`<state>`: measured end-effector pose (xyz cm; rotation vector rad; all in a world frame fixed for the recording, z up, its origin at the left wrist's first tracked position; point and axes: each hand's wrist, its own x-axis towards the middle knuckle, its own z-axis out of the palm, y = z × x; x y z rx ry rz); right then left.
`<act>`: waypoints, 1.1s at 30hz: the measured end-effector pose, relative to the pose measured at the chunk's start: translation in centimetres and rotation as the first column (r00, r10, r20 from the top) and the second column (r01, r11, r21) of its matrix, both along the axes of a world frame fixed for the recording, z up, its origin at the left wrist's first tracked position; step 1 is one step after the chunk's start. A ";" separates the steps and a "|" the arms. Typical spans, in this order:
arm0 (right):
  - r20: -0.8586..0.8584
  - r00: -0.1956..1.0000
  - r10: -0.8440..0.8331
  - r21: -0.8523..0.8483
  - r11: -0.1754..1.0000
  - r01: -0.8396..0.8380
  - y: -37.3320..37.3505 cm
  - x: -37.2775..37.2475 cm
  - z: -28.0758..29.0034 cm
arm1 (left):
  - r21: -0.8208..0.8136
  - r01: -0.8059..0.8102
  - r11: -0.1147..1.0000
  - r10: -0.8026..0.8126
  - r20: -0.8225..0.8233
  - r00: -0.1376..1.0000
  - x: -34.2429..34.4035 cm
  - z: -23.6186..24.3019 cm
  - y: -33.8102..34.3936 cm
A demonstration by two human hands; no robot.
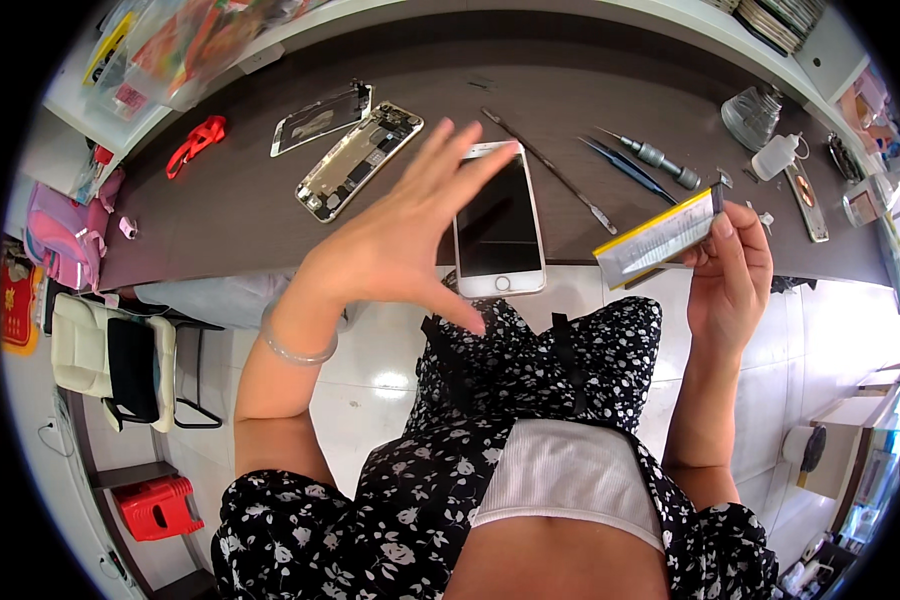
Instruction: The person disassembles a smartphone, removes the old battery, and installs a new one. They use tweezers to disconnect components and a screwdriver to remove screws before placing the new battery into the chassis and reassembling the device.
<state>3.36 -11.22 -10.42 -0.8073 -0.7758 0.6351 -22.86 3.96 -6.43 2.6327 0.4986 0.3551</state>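
Observation:
My right hand (730, 265) pinches one end of a flat phone battery (660, 238), silver with a yellow edge, lifted over the front edge of the desk. With fingers spread, my left hand (400, 230) hovers beside and partly over a white smartphone (501, 222), holding nothing. That phone has a dark screen and a round home button, and lies near the desk's front edge. Left of it rests an opened phone housing (359, 160) with its inner parts exposed. Behind the housing is a detached screen panel (322, 118). A thin metal pry tool (550, 170) lies right of the phone.
Blue tweezers (627, 168) and a screwdriver (655, 158) lie on the dark desk (240, 220). At the right stand a glass bottle (752, 115), a white squeeze bottle (775, 157) and a phone back shell (806, 203). A red strap (196, 145) is at the left.

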 end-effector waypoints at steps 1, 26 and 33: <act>0.011 1.000 -0.003 -0.014 1.000 0.003 -0.1 -0.2 -0.1 | -0.018 0.020 1.000 -0.021 -0.039 0.999 0.1 -0.3 0.1; 0.937 0.342 -0.077 0.046 0.994 0.100 -0.9 -5.7 -2.4 | 0.184 -0.038 0.982 0.081 -0.231 0.970 3.7 1.8 0.0; 0.979 0.148 -0.140 0.120 0.983 0.136 -1.1 -5.6 -2.9 | 0.195 -0.052 0.979 0.103 -0.264 0.959 4.1 2.6 -0.6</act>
